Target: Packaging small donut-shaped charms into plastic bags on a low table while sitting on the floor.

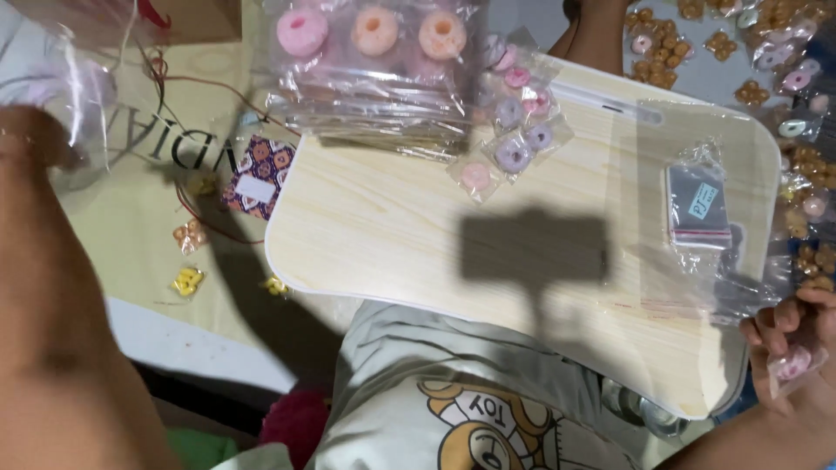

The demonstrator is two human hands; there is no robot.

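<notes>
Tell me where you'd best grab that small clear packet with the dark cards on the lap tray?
Probably the crinkled top flap of the card packet, which sticks up above the flat stack. It lies flat on the lap tray, with bare wood on its left, so pinching from above or from that side looks easiest. The right hand, already holding a pink ring packet, is nearest.

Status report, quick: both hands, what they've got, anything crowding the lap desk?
Right hand closed on small pink ring packet. Left hand raised, gripping clear plastic bag. Lap desk: stacked ring packets at far edge.

A home: lap desk over knees, candy packets strewn about.
</notes>
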